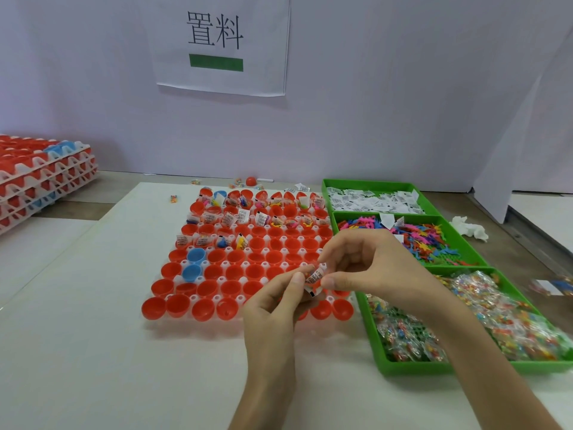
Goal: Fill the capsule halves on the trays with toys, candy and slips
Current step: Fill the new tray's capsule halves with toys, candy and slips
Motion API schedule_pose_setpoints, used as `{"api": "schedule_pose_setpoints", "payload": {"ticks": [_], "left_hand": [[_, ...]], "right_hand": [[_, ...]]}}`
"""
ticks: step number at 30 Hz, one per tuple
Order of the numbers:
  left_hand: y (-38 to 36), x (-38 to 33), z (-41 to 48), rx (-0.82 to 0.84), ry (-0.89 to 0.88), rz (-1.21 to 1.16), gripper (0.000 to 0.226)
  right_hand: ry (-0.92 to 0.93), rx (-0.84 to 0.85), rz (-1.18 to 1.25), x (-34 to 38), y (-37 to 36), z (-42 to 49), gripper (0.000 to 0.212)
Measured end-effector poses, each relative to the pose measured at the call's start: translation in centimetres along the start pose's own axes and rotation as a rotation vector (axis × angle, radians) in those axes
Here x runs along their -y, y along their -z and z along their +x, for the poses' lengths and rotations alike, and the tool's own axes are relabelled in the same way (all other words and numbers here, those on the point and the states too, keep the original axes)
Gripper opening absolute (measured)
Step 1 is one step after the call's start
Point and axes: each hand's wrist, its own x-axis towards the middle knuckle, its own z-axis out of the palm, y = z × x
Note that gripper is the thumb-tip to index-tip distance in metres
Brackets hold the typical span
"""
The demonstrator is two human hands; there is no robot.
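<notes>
White printed paper slip (313,280), bunched round something orange, is pinched by left-hand grip (273,305) and right-hand grip (372,265) above the near right rows of the clear plastic tray (222,278), empty red plastic capsule halves (236,256) waiting just ahead and leftward.

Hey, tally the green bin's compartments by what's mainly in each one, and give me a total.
Slips: 1 compartment
Toys: 1 compartment
Candy: 1 compartment
Total: 3 compartments in the green bin
</notes>
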Motion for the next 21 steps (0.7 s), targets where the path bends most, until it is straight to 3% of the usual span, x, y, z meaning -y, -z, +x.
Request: {"api": "schedule_pose_setpoints", "payload": {"ticks": [10, 21], "left_hand": [[-0.27, -0.08, -0.34, 0.05, -0.176, 0.231, 0.041], [-0.26, -0.18, -0.56, 0.111, -0.219, 0.234, 0.038]], "right_hand": [[0.031, -0.015, -0.122, -0.43, 0.11, 0.16, 0.017], [0.02, -0.004, 0.081, -0.14, 0.85, -0.16, 0.014]]}}
